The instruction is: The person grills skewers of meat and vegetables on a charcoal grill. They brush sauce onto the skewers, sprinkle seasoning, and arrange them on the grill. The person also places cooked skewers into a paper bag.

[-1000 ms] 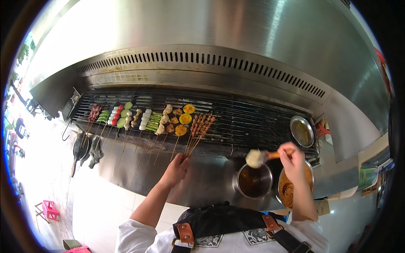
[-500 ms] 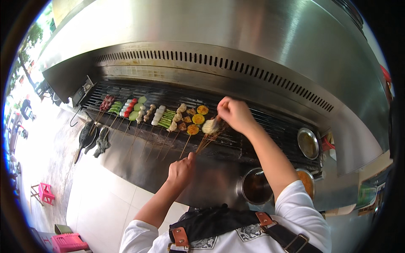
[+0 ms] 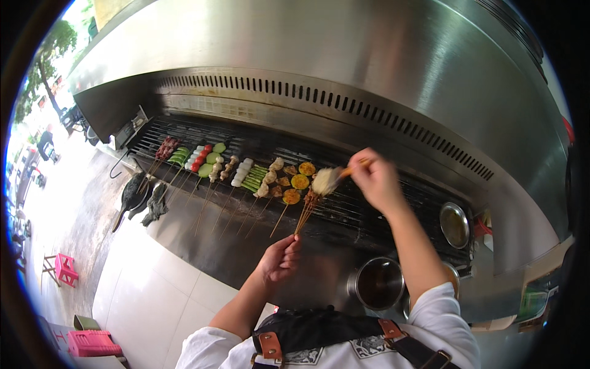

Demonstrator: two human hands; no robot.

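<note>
Two bare hands work over a long barbecue grill [image 3: 424, 206]. The left hand [image 3: 281, 258] has its grip closed around the stick ends of a fanned bundle of meat skewers [image 3: 312, 200]; the meat lies over the front of the grill, near its middle. The right hand [image 3: 376, 181] grasps the handle of a basting brush [image 3: 324, 182], whose pale bristles cover the upper end of the meat; whether they press on it or hover just above, I cannot tell.

Brushing this bundle seems to be under way, though how much of it is coated is hidden. Just left of it, round yellow slices [image 3: 300, 181] carry darker, reddish patches, so they look seasoned already. Farther left, the green stalks [image 3: 254, 178], white balls [image 3: 242, 172] and red tomatoes [image 3: 200, 161] look plain, apparently yet to be coated. Red meat [image 3: 166, 147] at the far left end looks raw.

A deep metal pot [image 3: 353, 284] of dark liquid stands on the counter [image 3: 227, 255] in front. The right forearm reaches across the grill and partly hides a bowl [image 3: 456, 280] beside the pot. A metal dish [image 3: 443, 221] sits at the grill's right end. A black pan [image 3: 132, 192] and a dark cloth [image 3: 155, 204] hang at the left front.
</note>
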